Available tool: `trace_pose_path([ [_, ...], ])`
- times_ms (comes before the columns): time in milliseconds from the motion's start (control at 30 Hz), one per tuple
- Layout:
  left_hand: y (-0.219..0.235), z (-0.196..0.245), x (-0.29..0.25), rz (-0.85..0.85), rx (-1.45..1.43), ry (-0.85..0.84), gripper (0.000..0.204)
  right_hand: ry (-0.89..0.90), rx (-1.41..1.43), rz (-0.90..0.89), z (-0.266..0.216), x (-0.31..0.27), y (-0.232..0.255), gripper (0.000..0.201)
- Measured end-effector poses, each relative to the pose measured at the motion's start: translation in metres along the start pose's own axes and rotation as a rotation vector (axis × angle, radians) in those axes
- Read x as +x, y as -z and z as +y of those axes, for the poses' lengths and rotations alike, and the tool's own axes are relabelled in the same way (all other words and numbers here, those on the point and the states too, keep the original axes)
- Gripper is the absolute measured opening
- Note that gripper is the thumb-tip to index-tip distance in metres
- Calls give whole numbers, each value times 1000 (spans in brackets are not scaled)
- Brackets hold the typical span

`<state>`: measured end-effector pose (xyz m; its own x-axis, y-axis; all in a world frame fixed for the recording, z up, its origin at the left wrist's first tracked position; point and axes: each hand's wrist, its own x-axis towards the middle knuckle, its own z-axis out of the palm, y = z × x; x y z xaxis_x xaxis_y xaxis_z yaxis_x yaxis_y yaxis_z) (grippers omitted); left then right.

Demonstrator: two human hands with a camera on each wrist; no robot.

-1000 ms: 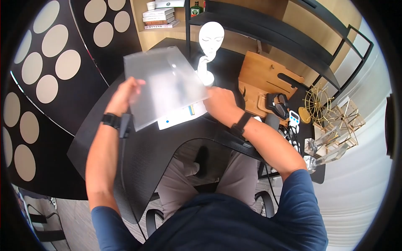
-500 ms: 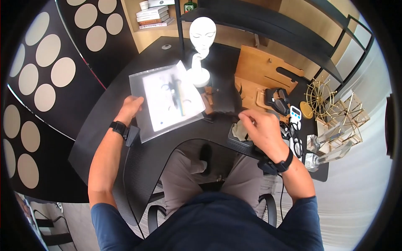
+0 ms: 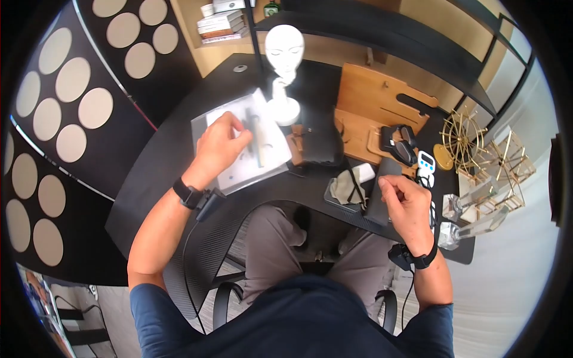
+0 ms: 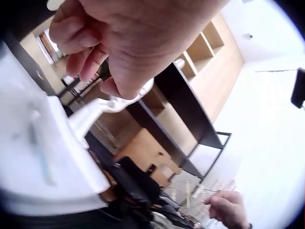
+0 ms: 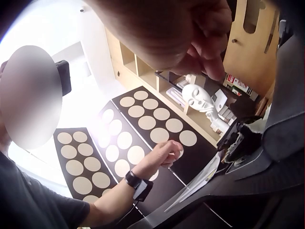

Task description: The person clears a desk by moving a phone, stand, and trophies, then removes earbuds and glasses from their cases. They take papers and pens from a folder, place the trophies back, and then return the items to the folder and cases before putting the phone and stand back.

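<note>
A clear sleeve (image 3: 242,146) with a white sheet and a dark pen inside is seen lying flat on the black counter (image 3: 161,179). The left hand (image 3: 219,145) is laid on top of it, fingers curled, and from the left wrist view they seem to close on a small dark thing; whether the sleeve itself is pinched cannot be told. Just beyond that grip, past the sleeve's far edge, a white head bust (image 3: 284,71) is stood upright. To the right of the grip, touching the sleeve's right edge, a black pouch (image 3: 319,143) is placed, and beyond it a wooden stand (image 3: 373,113) with black headphones (image 3: 399,145).

Nearer the counter's front edge a grey cloth (image 3: 344,186) is laid on a dark tray. Just right of the cloth, the right hand (image 3: 409,206) is held over the edge, fingers loosely bent with the fingertips drawn toward the thumb; nothing is seen clamped in that grip. Beyond it a small white timer (image 3: 425,161) is seen, and further right a gold wire ornament (image 3: 458,140).
</note>
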<state>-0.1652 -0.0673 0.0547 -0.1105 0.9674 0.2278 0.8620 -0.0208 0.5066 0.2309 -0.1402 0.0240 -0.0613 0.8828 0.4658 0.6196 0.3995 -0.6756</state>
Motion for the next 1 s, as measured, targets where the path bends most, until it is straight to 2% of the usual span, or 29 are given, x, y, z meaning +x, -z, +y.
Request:
trace_pose_path([
  [67, -7, 43, -6, -23, -153, -117, 21, -10, -9, 41, 7, -1, 8, 12],
  [167, -27, 78, -6, -11, -340, -244, 18, -13, -36, 135, 19, -2, 23, 14],
  [300, -38, 121, -12, -74, -539, -250, 8, -72, -95, 228, 31, -7, 47, 15],
  [433, -63, 123, 1, -59, -503, -326, 5, -149, -124, 267, 44, -15, 64, 14],
  [467, -66, 124, 1, -104, -470, -312, 7, -160, -133, 268, 47, -18, 67, 14],
  [567, -77, 132, -6, 23, -267, -528, 14, -198, -135, 277, 57, -25, 70, 15],
  [600, -74, 135, -9, -50, -171, -517, 26, -210, -139, 277, 58, -27, 69, 15],
  [700, -89, 132, -4, 84, -50, -789, 36, -247, -130, 263, 58, -31, 67, 14],
  [733, -90, 131, -3, 44, -58, -769, 41, -252, -127, 257, 58, -32, 66, 14],
  [833, -87, 136, -2, 61, -111, -744, 39, -268, -125, 239, 58, -33, 65, 15],
  [867, -87, 139, -3, 113, -152, -789, 35, -269, -137, 236, 57, -32, 64, 15],
  [967, -99, 137, -15, 132, -372, -854, 29, -246, -171, 224, 57, -28, 66, 15],
  [1000, -104, 134, -22, 142, -408, -937, 27, -234, -180, 220, 58, -26, 66, 15],
])
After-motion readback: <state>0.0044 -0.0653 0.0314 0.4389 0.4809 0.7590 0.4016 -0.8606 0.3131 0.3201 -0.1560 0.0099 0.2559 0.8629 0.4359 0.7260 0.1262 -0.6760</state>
